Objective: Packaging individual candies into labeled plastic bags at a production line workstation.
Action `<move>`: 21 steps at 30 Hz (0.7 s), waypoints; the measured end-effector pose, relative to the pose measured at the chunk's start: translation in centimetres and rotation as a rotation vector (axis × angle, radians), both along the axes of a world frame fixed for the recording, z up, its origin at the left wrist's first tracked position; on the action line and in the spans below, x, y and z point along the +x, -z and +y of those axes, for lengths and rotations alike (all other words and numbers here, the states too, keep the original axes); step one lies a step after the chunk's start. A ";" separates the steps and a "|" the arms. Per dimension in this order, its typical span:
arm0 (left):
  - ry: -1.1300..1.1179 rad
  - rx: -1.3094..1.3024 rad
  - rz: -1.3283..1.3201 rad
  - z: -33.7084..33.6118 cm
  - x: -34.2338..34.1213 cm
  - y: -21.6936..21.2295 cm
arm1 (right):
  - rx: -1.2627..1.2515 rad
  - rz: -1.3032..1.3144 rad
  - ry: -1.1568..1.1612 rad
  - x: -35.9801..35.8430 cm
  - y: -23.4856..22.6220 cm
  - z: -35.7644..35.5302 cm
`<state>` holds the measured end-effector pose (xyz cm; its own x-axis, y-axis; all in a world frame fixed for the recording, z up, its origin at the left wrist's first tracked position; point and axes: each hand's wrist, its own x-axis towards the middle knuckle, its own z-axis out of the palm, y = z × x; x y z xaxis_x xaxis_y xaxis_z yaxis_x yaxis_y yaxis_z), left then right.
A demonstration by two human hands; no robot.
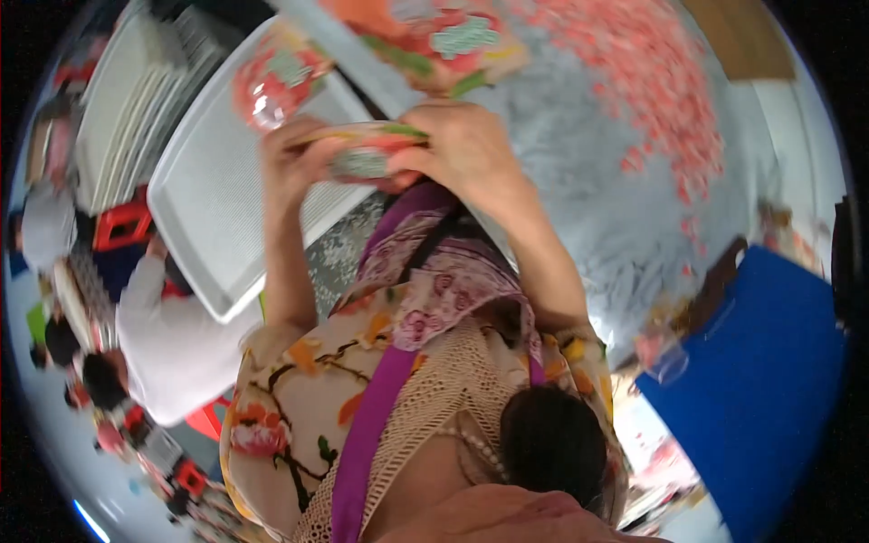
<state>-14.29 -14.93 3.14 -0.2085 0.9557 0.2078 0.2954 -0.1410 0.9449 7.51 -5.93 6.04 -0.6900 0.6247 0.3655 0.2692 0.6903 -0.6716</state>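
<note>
Both of my hands hold one small colourful printed card pack in front of me, blurred by motion. My left hand is closed on its left end. On the other end, my right hand is closed, fingers bent over the edge. Beyond my left hand, a similar red printed pack with a shiny clear bubble lies at the far end of a white ribbed tray. Past my right hand are more printed cards in red, orange and green. What the held pack contains cannot be made out.
Many small pink-red pieces are spread over a grey surface at the right. A blue panel and a clear plastic piece stand at lower right. Stacked white trays, a red stool and a person in white are left.
</note>
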 end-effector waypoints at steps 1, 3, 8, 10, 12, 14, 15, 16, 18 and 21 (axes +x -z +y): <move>-0.118 -0.112 -0.043 -0.6 -0.1 -0.2 | -0.051 -0.001 -0.020 -0.1 1.1 0.3; -0.100 -0.146 -0.020 -0.8 -1.5 0.0 | -0.061 0.025 0.022 -1.2 3.4 0.3; -0.023 -0.216 -0.046 -0.1 -4.9 2.7 | -0.037 0.048 0.138 -2.4 5.9 -0.7; -0.012 -0.298 -0.011 0.7 -6.6 3.0 | -0.313 0.136 0.038 -1.4 6.4 -0.5; -0.117 -0.350 0.082 1.8 -9.5 3.8 | -0.301 0.262 0.179 4.1 7.8 1.9; -0.107 -0.481 0.120 2.9 -11.7 3.1 | -0.361 0.199 0.636 12.5 7.5 4.5; -0.067 -0.607 0.161 4.3 -12.7 3.1 | -0.035 0.220 0.795 17.5 9.6 6.7; -0.062 -0.606 0.161 5.7 -14.4 4.3 | 0.002 0.173 0.884 22.9 11.1 8.9; -0.003 -0.565 0.377 8.0 -18.3 8.0 | 0.126 0.043 0.980 29.5 12.5 11.3; -0.311 -0.057 0.908 12.5 -19.9 10.4 | 0.369 -0.102 0.953 33.7 16.5 15.2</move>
<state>-34.16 -2.44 -7.26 -0.2368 0.8983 0.3702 0.9343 0.1060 0.3405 41.25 9.24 -10.48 -0.0047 0.7896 0.6136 0.8574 0.3189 -0.4038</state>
